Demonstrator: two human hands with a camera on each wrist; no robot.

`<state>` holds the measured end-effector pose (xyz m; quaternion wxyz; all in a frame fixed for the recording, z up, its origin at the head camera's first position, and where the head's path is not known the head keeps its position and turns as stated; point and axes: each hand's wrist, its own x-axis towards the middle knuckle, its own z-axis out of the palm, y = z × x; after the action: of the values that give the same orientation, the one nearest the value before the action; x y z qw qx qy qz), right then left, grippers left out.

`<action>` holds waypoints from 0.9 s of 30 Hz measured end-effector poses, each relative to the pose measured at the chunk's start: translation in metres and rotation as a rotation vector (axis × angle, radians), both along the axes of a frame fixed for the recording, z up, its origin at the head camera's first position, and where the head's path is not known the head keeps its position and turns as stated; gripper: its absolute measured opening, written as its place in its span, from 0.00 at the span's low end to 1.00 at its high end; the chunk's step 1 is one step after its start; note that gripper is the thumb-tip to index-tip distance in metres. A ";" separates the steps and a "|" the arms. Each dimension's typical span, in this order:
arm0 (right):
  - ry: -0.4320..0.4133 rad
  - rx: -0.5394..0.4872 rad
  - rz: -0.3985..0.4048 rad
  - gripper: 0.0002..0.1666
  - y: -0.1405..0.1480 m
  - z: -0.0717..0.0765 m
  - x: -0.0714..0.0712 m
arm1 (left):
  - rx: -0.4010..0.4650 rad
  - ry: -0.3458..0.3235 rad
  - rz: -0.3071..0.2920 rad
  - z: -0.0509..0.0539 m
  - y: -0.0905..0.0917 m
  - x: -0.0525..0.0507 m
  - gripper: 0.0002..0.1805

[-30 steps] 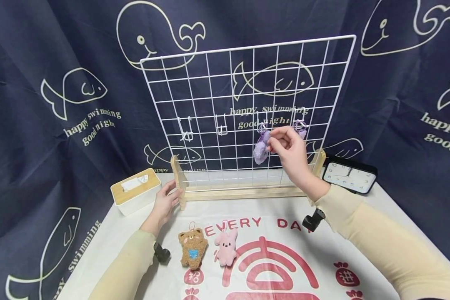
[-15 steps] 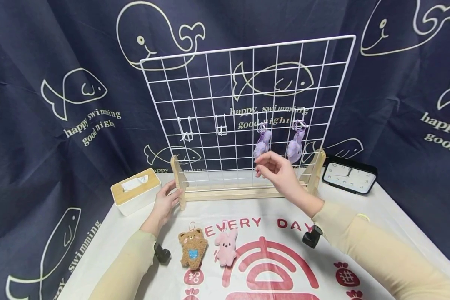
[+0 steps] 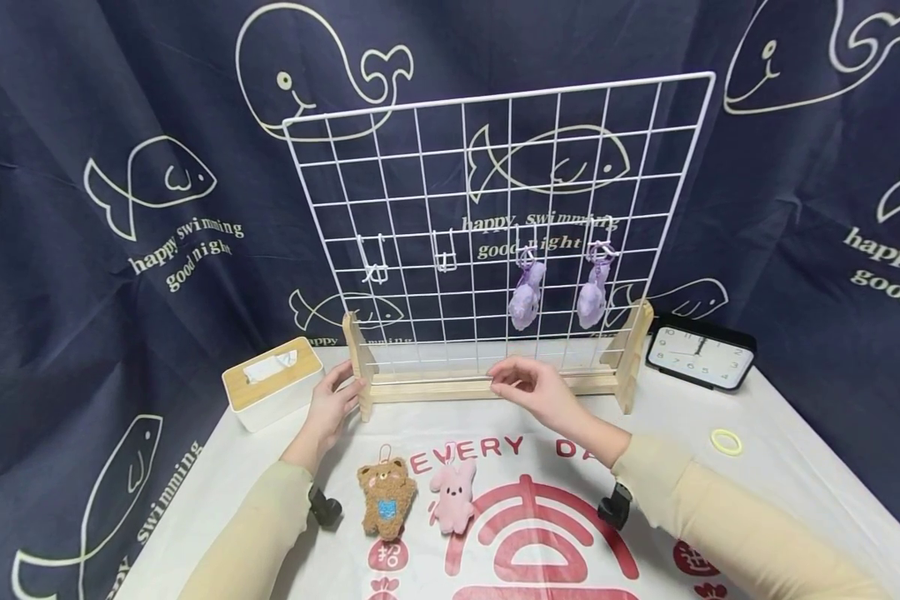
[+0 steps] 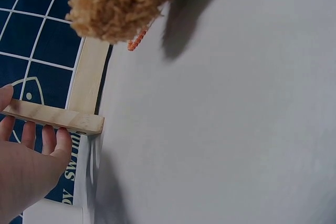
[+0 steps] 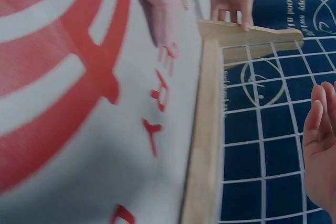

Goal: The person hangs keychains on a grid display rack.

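Note:
The left hand (image 3: 330, 408) grips the left wooden foot (image 3: 357, 367) of the white wire rack (image 3: 487, 317); in the left wrist view, its thumb and fingers lie on either side of the wooden piece (image 4: 58, 116). Nothing is held by the right hand (image 3: 536, 390), its fingers loosely bent in front of the rack's lower bar. Two purple plush charms, one (image 3: 526, 298) left of the other (image 3: 592, 296), hang from hooks on the rack. Two hooks further left, one (image 3: 373, 271) and another (image 3: 445, 260), carry nothing. A brown bear charm (image 3: 386, 498) and a pink plush charm (image 3: 452, 496) lie on the table.
A tissue box (image 3: 273, 379) stands left of the rack, and a black-framed clock (image 3: 700, 354) right of it. On the table's right side lies a yellow ring (image 3: 726, 442). Behind everything hangs a dark blue curtain (image 3: 195, 75).
The right hand has let go of the left-hand purple charm and moved down to the rack's base. Both purple charms and the yellow ring are now uncovered. The left hand stays put.

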<state>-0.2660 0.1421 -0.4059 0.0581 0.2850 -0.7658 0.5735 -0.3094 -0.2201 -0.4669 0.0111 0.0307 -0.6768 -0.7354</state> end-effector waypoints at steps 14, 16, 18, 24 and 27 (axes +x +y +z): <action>-0.056 0.143 0.038 0.10 -0.019 -0.047 0.011 | -0.006 -0.010 -0.003 -0.001 0.001 0.001 0.32; -0.069 0.155 0.050 0.10 -0.022 -0.052 0.012 | -0.009 -0.013 -0.004 0.000 0.001 0.001 0.33; -0.091 0.164 0.063 0.11 -0.025 -0.056 0.014 | -0.010 -0.014 -0.006 0.000 0.001 0.001 0.33; -0.095 0.213 0.060 0.11 -0.033 -0.065 0.018 | 0.006 -0.010 -0.012 0.002 0.001 0.002 0.32; -0.083 0.234 0.041 0.10 -0.038 -0.069 0.018 | 0.003 -0.011 -0.011 0.002 0.001 0.002 0.33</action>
<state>-0.2484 0.1045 -0.4747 -0.0192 0.2814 -0.8232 0.4927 -0.3077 -0.2193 -0.4651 0.0033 0.0307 -0.6761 -0.7362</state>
